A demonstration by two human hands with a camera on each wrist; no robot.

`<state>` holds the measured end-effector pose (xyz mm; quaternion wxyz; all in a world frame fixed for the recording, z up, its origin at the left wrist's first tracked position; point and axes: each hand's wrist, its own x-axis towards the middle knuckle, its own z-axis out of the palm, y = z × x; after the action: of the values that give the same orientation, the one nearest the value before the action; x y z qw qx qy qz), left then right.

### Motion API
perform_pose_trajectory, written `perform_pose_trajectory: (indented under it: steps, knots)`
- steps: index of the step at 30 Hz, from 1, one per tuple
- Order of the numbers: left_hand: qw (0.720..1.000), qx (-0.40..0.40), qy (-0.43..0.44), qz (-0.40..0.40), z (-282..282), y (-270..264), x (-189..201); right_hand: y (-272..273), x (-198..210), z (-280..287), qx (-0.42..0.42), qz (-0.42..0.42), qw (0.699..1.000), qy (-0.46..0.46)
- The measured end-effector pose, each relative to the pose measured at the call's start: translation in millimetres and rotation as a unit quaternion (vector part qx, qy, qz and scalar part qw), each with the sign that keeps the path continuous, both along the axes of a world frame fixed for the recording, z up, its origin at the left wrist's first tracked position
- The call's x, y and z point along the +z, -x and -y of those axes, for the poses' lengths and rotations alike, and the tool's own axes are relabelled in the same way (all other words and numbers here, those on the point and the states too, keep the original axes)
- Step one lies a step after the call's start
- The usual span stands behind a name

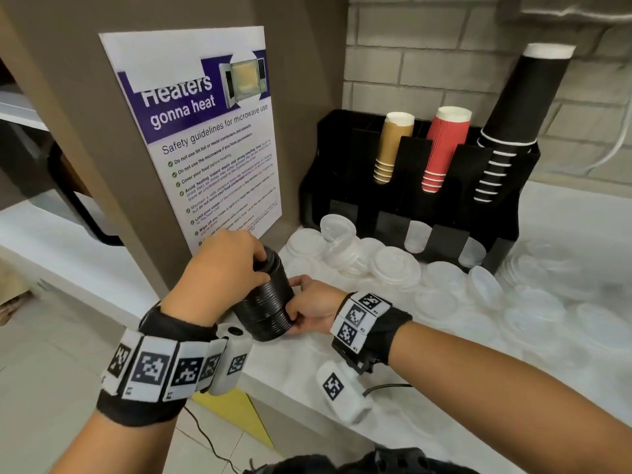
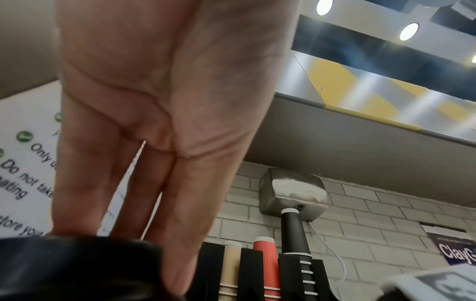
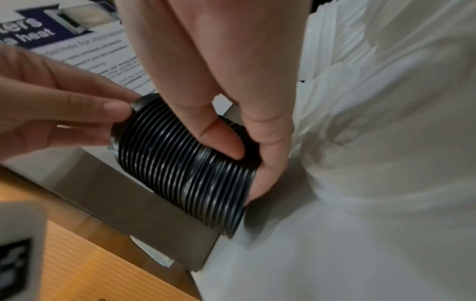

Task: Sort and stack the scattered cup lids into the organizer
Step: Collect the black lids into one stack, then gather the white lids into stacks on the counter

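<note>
Gripping a tall stack of black lids (image 1: 265, 299) with both hands, the person stood at the white counter (image 1: 393, 398), at its left end beside the brown panel carrying the microwave poster (image 1: 205, 131). The left hand (image 1: 224, 268) came down over the top of the stack, fingers curled round the uppermost lids; the left wrist view showed the fingers (image 2: 103, 183) running straight down onto the black rim. The right hand (image 1: 313, 307) clasped the lower part of the stack from the right, thumb (image 3: 221, 138) pressed across the ribbed side and the other fingers wrapped behind. The stack leaned slightly, its base at the counter surface near the front edge; whether it rested fully on the counter could not be told.

The black organizer (image 1: 506, 241) stood against the brick wall, well apart from the stack. Its upper slots held a tan cup stack (image 1: 391, 145), a red cup stack (image 1: 443, 148) and a black cup stack (image 1: 513, 111), all upside down. Two lower slots showed clear lids inside. Loose clear lids (image 1: 396, 268) lay scattered across the counter in front of and to the right of the organizer, some overlapping, a few tipped on edge.
</note>
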<state>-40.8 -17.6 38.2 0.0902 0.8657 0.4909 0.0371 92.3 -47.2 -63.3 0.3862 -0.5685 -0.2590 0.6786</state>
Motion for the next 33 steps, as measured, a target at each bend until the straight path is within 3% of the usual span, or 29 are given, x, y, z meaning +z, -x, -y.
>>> perform_pose_trajectory:
  steps: [3, 7, 11, 13, 18, 20, 30, 33]
  knots:
    - [1.000, 0.008, 0.011, 0.015, 1, 0, -1, -1, 2, -3, 0.076, 0.124, 0.989, -0.014]
    - [0.999, -0.001, 0.025, 0.025, 0, -3, -4, -3, 11, -8, 0.217, 0.400, 0.887, -0.080]
    - [0.999, -0.001, 0.040, 0.016, -1, -5, -8, -2, 13, -10, 0.237, 0.483, 0.837, -0.099]
    - [0.999, -0.010, 0.033, 0.032, -2, -5, -9, -6, 12, -10, 0.234, 0.472, 0.845, -0.091]
    - [0.998, -0.018, 0.005, 0.055, -6, 0, -10, -14, 9, -5, 0.164, 0.295, 0.941, -0.032]
    - [0.999, -0.016, 0.011, 0.041, -7, 2, -12, -14, 7, -5, 0.137, 0.239, 0.961, -0.013]
    - [0.998, -0.021, 0.016, 0.050, -13, -1, -16, -21, 17, -3, 0.151, 0.221, 0.963, -0.018]
    - [0.989, -0.040, 0.021, 0.141, -13, -9, -9, -49, 42, -2, 0.152, 0.226, 0.960, -0.059]
